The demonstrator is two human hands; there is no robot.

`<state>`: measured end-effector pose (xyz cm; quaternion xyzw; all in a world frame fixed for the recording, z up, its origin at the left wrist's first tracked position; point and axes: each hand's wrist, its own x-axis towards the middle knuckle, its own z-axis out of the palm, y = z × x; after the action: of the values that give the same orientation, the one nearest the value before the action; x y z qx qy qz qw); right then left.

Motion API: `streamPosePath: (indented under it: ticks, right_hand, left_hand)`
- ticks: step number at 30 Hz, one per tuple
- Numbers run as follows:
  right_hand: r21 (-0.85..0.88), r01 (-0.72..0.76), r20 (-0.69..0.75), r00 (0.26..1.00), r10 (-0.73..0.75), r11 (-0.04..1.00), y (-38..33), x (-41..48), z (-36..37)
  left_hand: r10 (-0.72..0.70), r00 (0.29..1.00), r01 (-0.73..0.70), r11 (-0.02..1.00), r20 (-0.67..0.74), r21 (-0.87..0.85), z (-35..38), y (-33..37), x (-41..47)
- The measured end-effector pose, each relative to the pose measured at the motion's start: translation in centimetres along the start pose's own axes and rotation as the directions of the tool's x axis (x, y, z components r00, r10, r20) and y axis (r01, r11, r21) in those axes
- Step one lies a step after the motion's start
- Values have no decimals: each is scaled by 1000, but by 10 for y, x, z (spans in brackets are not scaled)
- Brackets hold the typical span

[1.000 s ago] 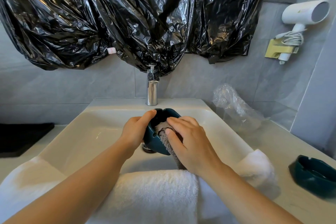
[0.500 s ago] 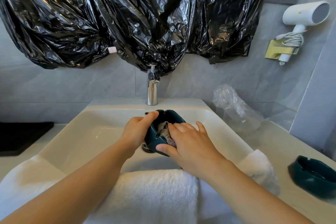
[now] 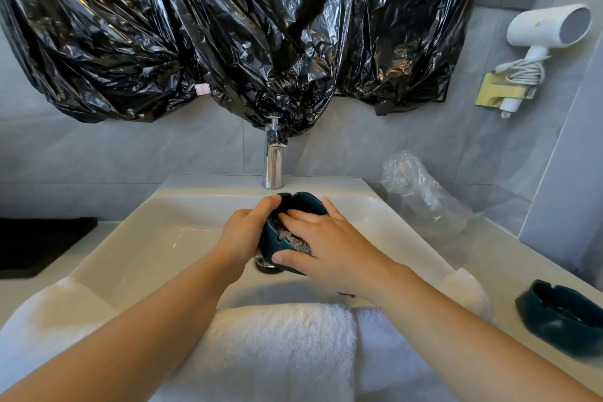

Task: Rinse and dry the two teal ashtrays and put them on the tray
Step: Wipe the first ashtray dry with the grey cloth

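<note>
Two teal ashtrays are in view, and one of them, the held ashtray (image 3: 271, 246), is tipped on its side above the drain (image 3: 265, 266) of the white sink (image 3: 156, 238), with its hollow facing right. The left hand (image 3: 243, 235) grips it from the left, with the thumb hooked over the upper rim and the other fingers curled out of sight behind it. The right hand (image 3: 329, 246) pushes a grey cloth (image 3: 295, 241) into the hollow. Its fingers (image 3: 301, 217) are spread over the cloth and its thumb lies against the outside of the lower wall, so cloth and wall are pinched between them. The second ashtray (image 3: 561, 320) sits upright on the desk (image 3: 483, 258), well to the right of the sink. A white towel (image 3: 277, 346) is draped over the sink's near edge beneath both forearms. A chrome faucet (image 3: 274, 161) stands just behind the hands. A flat black tray (image 3: 39, 245) lies on the desk far to the left. Crumpled clear plastic (image 3: 417, 192) rests by the wall to the right. Black plastic bags (image 3: 195, 26) hang across the wall above, beside a white hair dryer (image 3: 548, 29) in its holder.
</note>
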<state>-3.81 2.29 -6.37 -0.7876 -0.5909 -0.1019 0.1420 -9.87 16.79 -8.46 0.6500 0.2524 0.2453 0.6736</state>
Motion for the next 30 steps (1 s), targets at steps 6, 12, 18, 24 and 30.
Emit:
streamPosePath:
  ticks: [6, 12, 18, 24, 30]
  right_hand:
    - [-134, -247, -292, 935, 200, 960, -8, -12, 7]
    - [-158, -236, -91, 970, 224, 959, -9, -11, 5]
    - [-58, -154, 28, 987, 156, 986, -11, 0, -8]
    - [16, -75, 79, 994, 73, 997, -3, 0, -11]
    - [143, -32, -40, 998, 38, 989, 2, -4, -4]
  left_hand:
    - [-27, 1000, 28, 999, 13, -24, 1, 1, 3]
    - [-14, 1000, 13, 1000, 13, 13, 3, -1, 2]
    - [-24, 998, 26, 999, 49, -27, 0, 0, 2]
    - [-28, 998, 31, 999, 52, -41, 1, 0, 1]
    - [-22, 998, 23, 999, 52, -23, 2, 0, 1]
